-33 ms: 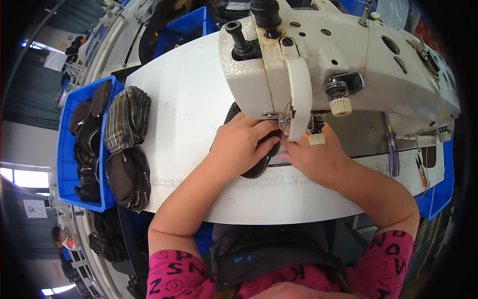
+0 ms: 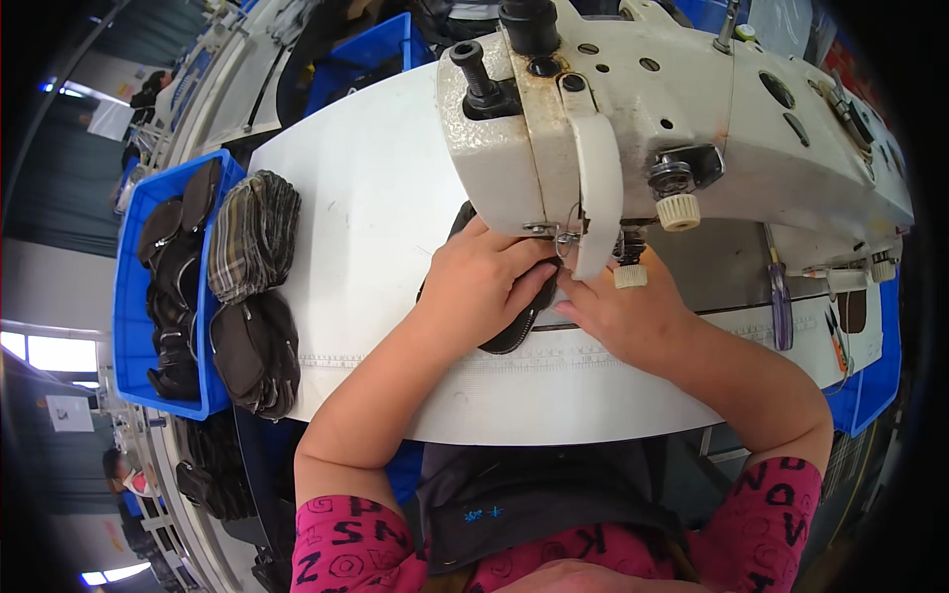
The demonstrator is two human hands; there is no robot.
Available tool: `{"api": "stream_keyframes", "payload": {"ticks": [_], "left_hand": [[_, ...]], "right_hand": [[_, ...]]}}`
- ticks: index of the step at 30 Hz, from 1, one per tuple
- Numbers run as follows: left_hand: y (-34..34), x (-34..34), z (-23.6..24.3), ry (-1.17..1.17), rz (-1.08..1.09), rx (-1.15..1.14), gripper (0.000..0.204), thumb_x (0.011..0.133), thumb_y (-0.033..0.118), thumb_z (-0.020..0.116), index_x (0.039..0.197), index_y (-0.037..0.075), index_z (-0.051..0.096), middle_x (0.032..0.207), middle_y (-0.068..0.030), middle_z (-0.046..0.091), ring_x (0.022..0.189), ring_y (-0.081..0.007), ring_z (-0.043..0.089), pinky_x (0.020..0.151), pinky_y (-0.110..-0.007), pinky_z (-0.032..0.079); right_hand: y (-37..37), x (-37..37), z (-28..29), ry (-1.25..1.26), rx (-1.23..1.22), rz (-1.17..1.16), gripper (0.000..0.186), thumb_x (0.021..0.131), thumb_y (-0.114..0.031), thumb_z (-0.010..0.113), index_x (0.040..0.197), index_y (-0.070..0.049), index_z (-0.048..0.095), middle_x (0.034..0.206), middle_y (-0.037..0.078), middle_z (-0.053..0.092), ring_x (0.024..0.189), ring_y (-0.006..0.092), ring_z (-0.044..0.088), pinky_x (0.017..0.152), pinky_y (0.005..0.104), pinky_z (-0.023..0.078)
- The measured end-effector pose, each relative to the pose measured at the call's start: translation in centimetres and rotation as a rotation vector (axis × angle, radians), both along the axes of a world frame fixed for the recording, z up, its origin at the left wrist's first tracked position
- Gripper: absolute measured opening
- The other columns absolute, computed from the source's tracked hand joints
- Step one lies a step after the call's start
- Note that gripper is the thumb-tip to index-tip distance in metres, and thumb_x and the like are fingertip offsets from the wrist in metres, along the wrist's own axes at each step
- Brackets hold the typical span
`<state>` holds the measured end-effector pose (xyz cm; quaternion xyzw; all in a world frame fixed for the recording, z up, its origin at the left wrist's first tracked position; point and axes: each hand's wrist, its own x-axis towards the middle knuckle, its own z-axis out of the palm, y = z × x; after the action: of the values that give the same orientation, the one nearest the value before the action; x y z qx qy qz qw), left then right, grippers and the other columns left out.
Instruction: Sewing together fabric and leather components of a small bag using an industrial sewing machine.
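A dark fabric piece with a zipper along its curved edge (image 2: 514, 334) lies under the head of the white sewing machine (image 2: 494, 148). My left hand (image 2: 470, 292) grips it from the left, thumb and fingers bent on top of it close to the needle area. On the other side, my right hand (image 2: 638, 316) has thumb and forefinger pinched at the piece's right edge. The machine's white lever and a small knob hide some of the right fingers. Exactly where the needle meets the cloth cannot be seen.
Left of the white worktable (image 2: 356, 217) stands a blue bin (image 2: 219, 381) holding dark pieces. Beside it lie a plaid fabric stack (image 2: 252, 237) and a stack of dark zippered pieces (image 2: 254, 356). A purple-handled screwdriver (image 2: 781, 311) and orange-handled snips (image 2: 838, 346) rest at right.
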<state>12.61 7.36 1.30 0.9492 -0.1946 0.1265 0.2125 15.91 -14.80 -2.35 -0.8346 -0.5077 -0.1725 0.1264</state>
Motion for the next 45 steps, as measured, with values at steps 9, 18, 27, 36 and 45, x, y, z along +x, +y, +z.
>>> {"api": "stream_keyframes", "payload": {"ticks": [9, 18, 27, 36, 45], "left_hand": [[0.8, 0.3, -0.1, -0.063, -0.083, 0.09, 0.022, 0.081, 0.012, 0.073, 0.103, 0.015, 0.075, 0.108, 0.0015, 0.071, 0.095, -0.0233, 0.067, 0.079, -0.035, 0.057], [-0.1, -0.9, -0.5, -0.113, 0.012, 0.157, 0.025, 0.082, 0.014, 0.07, 0.106, 0.01, 0.075, 0.103, 0.0002, 0.071, 0.096, -0.0195, 0.068, 0.075, -0.031, 0.059], [0.2, -0.7, -0.3, -0.069, 0.019, 0.206, 0.024, 0.086, 0.016, 0.07, 0.108, 0.008, 0.075, 0.104, -0.0001, 0.072, 0.099, -0.0195, 0.068, 0.076, -0.031, 0.059], [2.0, -1.3, 2.6, 0.297, -0.208, -0.011, 0.082, 0.064, 0.043, 0.092, 0.133, 0.012, 0.061, 0.141, -0.0139, 0.056, 0.128, -0.0366, 0.055, 0.1, -0.045, 0.053], [1.3, -2.7, 3.6, 0.233, -0.2, 0.159, 0.074, 0.067, 0.022, 0.086, 0.136, 0.013, 0.059, 0.143, -0.0123, 0.054, 0.133, -0.0322, 0.052, 0.107, -0.043, 0.046]], "right_hand": [[0.3, 0.1, 1.3, -0.058, 0.0, 0.084, 0.022, 0.091, -0.02, 0.069, 0.105, -0.004, 0.07, 0.109, 0.006, 0.065, 0.096, 0.0217, 0.063, 0.08, 0.038, 0.048], [0.4, 0.4, 1.1, 0.038, 0.043, 0.097, 0.026, 0.082, -0.019, 0.077, 0.1, -0.001, 0.071, 0.112, 0.006, 0.064, 0.089, 0.0248, 0.066, 0.076, 0.0416, 0.052], [0.2, 0.9, 1.0, 0.041, 0.085, 0.087, 0.037, 0.078, -0.021, 0.082, 0.108, -0.002, 0.072, 0.121, 0.007, 0.066, 0.097, 0.0268, 0.068, 0.084, 0.0405, 0.055], [-1.3, 0.9, 1.0, 0.157, 0.095, 0.093, 0.039, 0.082, -0.036, 0.08, 0.116, -0.018, 0.071, 0.11, 0.007, 0.065, 0.082, 0.0302, 0.061, 0.078, 0.0439, 0.049], [-1.0, 0.1, 1.2, 0.21, -0.035, 0.217, 0.037, 0.085, -0.042, 0.077, 0.11, -0.016, 0.071, 0.099, 0.005, 0.062, 0.082, 0.0241, 0.063, 0.075, 0.0384, 0.049]]}}
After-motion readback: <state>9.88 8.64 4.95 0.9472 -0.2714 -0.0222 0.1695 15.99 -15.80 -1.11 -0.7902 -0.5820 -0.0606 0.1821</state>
